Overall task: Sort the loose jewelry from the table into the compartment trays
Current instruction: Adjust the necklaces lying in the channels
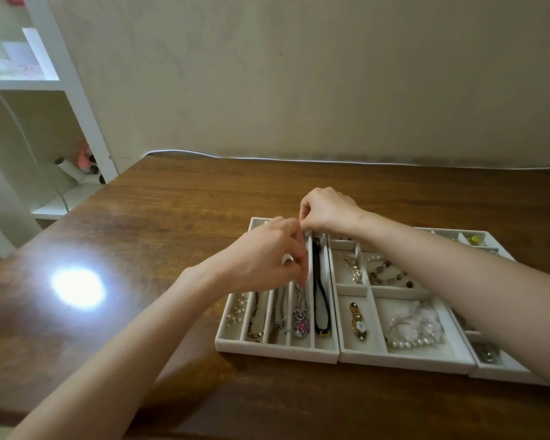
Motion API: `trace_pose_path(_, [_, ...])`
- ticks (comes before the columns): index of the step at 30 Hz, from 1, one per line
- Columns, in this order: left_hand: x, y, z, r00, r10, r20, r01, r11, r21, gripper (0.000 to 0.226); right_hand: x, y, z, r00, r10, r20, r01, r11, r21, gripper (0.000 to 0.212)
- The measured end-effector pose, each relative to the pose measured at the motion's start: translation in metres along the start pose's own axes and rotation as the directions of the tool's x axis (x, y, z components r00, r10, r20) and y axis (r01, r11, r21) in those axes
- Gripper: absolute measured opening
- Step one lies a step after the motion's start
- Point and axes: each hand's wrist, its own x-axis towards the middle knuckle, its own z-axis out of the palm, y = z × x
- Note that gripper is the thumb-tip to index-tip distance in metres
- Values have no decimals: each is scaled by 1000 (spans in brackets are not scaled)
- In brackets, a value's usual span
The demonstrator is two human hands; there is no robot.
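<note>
Status: nearly done, by the look of it. No loose jewelry shows on the table [172,217]; what's visible already sits in the trays.

- Left tray [277,352], long slots: small pearls [237,309], gold chain [256,327], silver chain [280,309], pendant necklace [300,325] with pink stone, black cord [319,300].
- Middle tray [407,360]: brooch [358,322], pearl bracelet [410,341], beaded pieces in the far cells.
- Right tray [505,373]: mostly hidden by your forearm, contents unclear.

Your left hand [267,255] and right hand [327,211] are both curled, fingertips pinched close together over the far end of the left tray. The pendant necklace's chain runs up under your left hand, so I read both pinches as on that chain, though it's too fine to confirm.

Left to do: lay the chain straight in its slot and let go. Check the area under your right arm, since I can't see it.
</note>
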Motion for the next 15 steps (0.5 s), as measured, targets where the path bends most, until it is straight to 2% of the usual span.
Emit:
trace_pose_path(3, [-12, 7, 5, 993, 4, 117, -9, 999, 43, 27, 0, 3, 0, 1000, 4, 11, -4, 1000, 19, 4])
trace_pose_path(10, [-20, 16, 5, 979, 3, 205, -12, 999, 41, 25, 0, 6, 3, 1000, -4, -1, 4, 1000, 28, 5])
trace_pose_path(15, [-23, 19, 5, 971, -6, 241, 5, 1000, 4, 25, -3, 5, 5, 998, -17, -64, 17, 1000, 6, 2])
